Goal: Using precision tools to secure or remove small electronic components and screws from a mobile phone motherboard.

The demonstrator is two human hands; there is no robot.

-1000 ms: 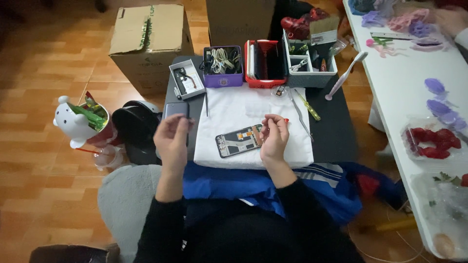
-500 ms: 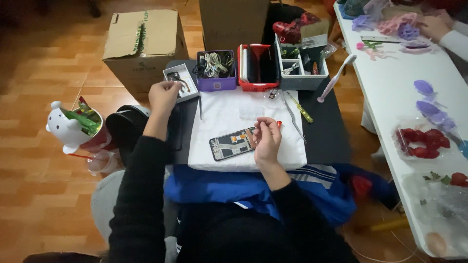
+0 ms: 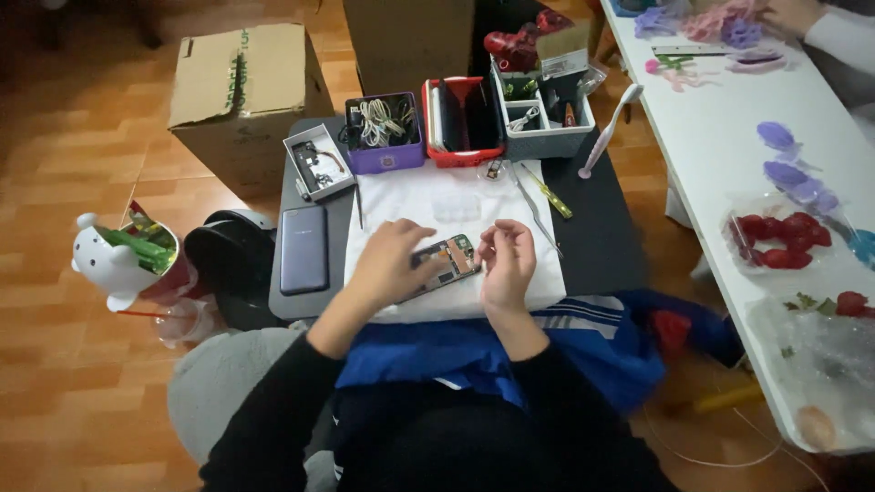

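Observation:
An opened phone point(image 3: 448, 256) with its circuit board showing lies on a white cloth point(image 3: 437, 200) spread over a small dark table point(image 3: 592, 239). My left hand point(image 3: 392, 261) rests on the phone's left half and holds it down. My right hand point(image 3: 507, 264) sits just right of the phone, its fingers curled inward. Whether they pinch something is hidden. Tweezers point(image 3: 529, 206) and a yellow-green screwdriver point(image 3: 550, 198) lie on the cloth behind my right hand.
A dark phone-shaped slab point(image 3: 303, 248) lies left of the cloth. Behind stand a small white parts box point(image 3: 318, 162), a purple cable box point(image 3: 383, 133), a red bin point(image 3: 460, 118) and a grey organizer point(image 3: 542, 114). A cardboard box point(image 3: 241, 91) is on the floor. At the right is a white table point(image 3: 720, 137) with another person's hand point(image 3: 791, 13).
My left hand has come back from the small white parts box at the table's back left and now lies on the opened phone. My right hand has stayed beside the phone.

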